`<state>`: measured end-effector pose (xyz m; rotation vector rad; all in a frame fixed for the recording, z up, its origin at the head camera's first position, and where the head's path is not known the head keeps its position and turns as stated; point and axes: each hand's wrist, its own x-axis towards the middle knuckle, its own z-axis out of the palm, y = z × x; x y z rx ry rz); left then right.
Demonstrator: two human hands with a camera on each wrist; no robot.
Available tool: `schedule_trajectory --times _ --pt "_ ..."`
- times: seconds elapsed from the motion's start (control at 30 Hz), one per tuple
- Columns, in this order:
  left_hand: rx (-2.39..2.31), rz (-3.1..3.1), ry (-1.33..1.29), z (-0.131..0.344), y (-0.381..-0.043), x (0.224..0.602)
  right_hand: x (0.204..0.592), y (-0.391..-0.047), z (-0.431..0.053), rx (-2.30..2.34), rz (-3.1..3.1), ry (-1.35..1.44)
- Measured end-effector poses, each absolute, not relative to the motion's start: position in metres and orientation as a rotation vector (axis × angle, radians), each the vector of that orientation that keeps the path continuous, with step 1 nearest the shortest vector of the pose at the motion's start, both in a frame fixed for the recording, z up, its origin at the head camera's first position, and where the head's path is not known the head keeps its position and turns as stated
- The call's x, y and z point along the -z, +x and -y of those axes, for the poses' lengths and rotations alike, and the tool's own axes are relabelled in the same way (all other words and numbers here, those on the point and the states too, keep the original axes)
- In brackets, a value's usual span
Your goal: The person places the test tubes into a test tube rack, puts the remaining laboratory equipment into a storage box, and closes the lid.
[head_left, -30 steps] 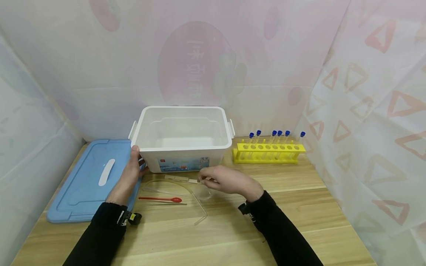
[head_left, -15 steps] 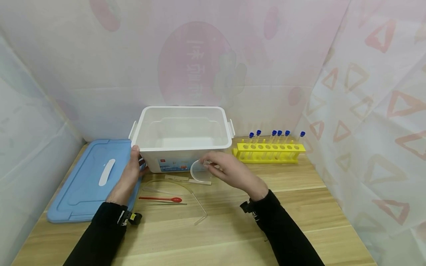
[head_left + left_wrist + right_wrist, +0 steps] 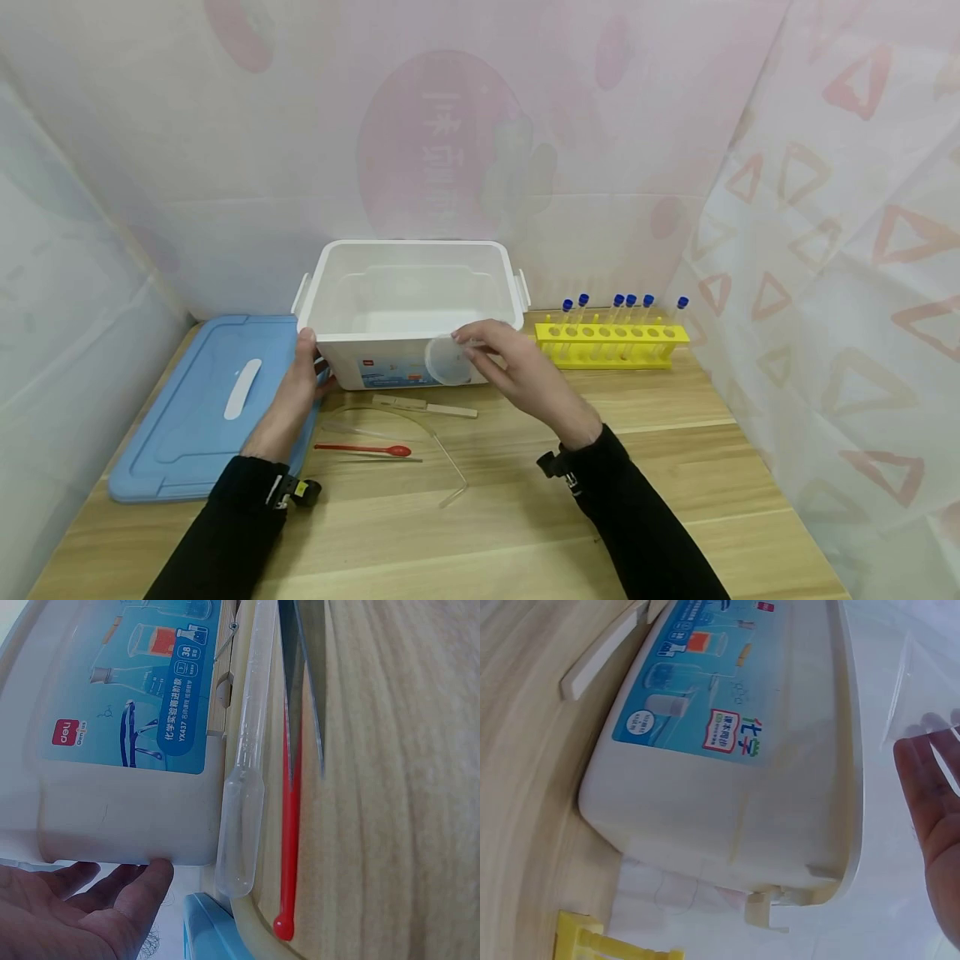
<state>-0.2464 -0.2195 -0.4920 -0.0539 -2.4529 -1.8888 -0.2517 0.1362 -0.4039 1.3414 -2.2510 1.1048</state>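
My left hand (image 3: 295,379) rests against the left side of a white plastic box (image 3: 408,336), its fingers touching the wall without curling round it, as the left wrist view (image 3: 112,900) shows for the fingers. My right hand (image 3: 528,375) pinches a clear plastic funnel (image 3: 444,363) by its edge, raised in front of the box's front wall near the rim. In the right wrist view only part of the clear funnel (image 3: 922,694) shows. Below, on the table, lie a wooden test tube clamp (image 3: 423,407), a red spoon (image 3: 363,450), tweezers (image 3: 304,690) and a plastic dropper (image 3: 244,825).
A blue lid (image 3: 202,400) with a white handle lies left of the box. To the right stands a yellow test tube rack (image 3: 607,335) with several blue-capped tubes. Thin tubing with a bent glass end (image 3: 453,471) curves across the table. Cloth walls surround the table.
My right hand has lifted the clear funnel from the table up toward the box rim, uncovering the right end of the wooden clamp. The left hand has stayed at the box.
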Motion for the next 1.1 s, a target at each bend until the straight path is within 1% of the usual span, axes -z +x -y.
schedule_trajectory --times 0.27,0.57,1.1 --pt "1.890 2.451 -0.053 0.220 -0.247 0.493 0.394 -0.266 -0.126 -1.097 2.174 1.208" --pt "1.887 2.448 -0.046 0.219 -0.248 0.494 0.388 -0.284 -0.114 -1.037 2.227 1.116" --pt "1.887 2.453 -0.049 0.220 -0.248 0.494 0.376 -0.315 -0.091 -0.897 2.452 1.064"
